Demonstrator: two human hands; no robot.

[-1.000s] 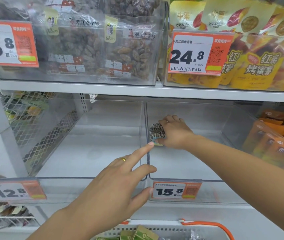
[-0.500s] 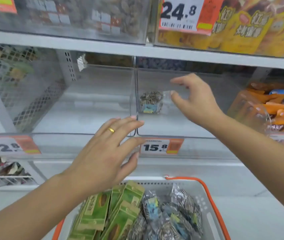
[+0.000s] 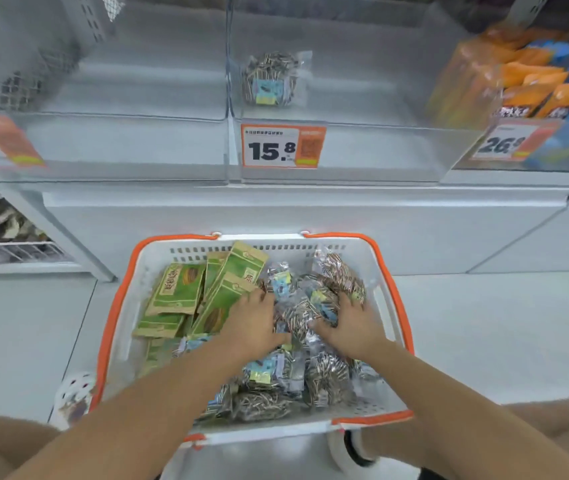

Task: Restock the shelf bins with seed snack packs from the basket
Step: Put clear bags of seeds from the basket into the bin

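One seed pack [image 3: 271,79] sits in the middle bin [image 3: 345,147] at twelve o'clock, and the bin [image 3: 120,147] at eleven shows none. Both hands dig into the basket [image 3: 385,271] at six; left hand [image 3: 253,325] and right hand [image 3: 350,327] fingers curl around clear seed packs [image 3: 302,311]. Plenty left, I'd say.

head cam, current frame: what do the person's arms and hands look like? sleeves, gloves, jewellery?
Both forearms are bare as far as the frame shows: no sleeves and no gloves. No watch or wristband at either wrist. The left hand and right hand show no markings; this frame is too blurred to settle whether any finger carries a ring.
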